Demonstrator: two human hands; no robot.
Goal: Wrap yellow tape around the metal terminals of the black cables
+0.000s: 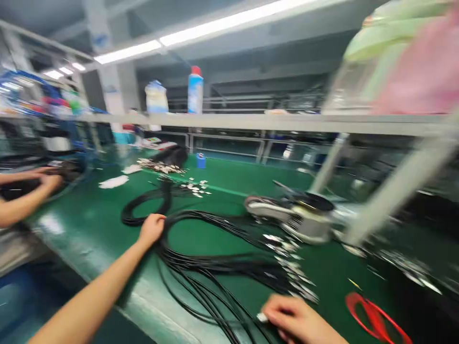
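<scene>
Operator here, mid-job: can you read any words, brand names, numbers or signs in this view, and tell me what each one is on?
No text is legible.
Label on the red-capped blue and white can: too blurred to read.
Label on the white and blue bottle: too blurred to read.
Small blue container: no markings can be made out.

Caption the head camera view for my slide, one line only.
Left hand gathers a bundle of black cables on a green workbench mat while the right hand touches a small terminal.
</scene>
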